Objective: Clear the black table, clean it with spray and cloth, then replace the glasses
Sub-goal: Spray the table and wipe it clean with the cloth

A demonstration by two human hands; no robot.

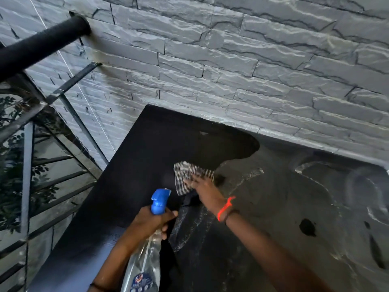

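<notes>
Grey stone wall (231, 60) fills the upper half of the frame, and the black counter (136, 165) butts against it below. A dark railing (42, 47) and foliage sit at the left. No glasses are in view, so we judge the clearing done and the wiping under way.

The right hand (202, 190) lies near the centre of the frame on a checked cloth (185, 173). Its grip is wide, with the fingers spread flat and pressing rather than curled round the fabric. A wet film (294, 197) covers the right part of the counter, while the left part looks dry and matt.

The left hand (151, 222), lower centre, has its grip wrapped round the neck of the spray bottle (145, 256). It holds the bottle above the counter's near edge, and the blue trigger head (160, 201) sits just beside the right wrist.

We see 3 risks from here:
- **Cloth slipping:** Only flat pressure holds the cloth, so a fast stroke towards the left could let it slide out. It might then go off the counter's left edge towards the railing.
- **Stray spray:** A squeeze of the trigger would probably wet the right arm or the cloth rather than the dry patch.
- **Streaks and rings:** The film on the right lies in uneven swirls and may dry streaked if it is not wiped. Glasses set back on a damp counter would probably leave rings.
</notes>
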